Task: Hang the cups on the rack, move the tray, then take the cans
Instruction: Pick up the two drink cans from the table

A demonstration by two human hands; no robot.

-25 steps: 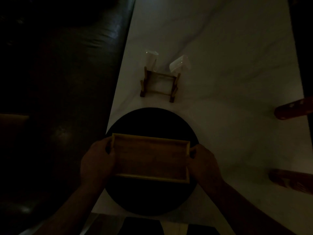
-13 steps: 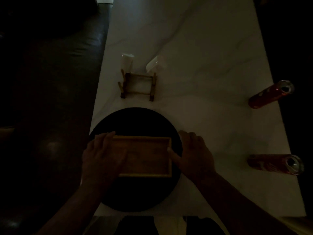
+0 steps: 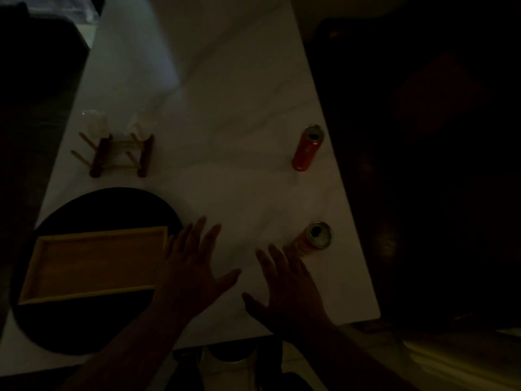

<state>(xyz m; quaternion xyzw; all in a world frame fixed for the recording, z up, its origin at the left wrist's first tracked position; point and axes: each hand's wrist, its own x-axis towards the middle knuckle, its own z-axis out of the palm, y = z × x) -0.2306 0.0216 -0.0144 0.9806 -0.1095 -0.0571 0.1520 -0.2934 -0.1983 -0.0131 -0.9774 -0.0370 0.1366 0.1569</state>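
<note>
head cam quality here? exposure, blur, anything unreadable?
Head view: badly underexposed, surroundings off the table near black; both hands mere silhouettes; clear cups on the rack barely separable from the white top; cans readable, labels not; wide-angle bends the table edges.

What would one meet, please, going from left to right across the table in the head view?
Wooden tray on the round black mat → left hand → right hand → near can. Farther back: cup rack → far can.
</note>
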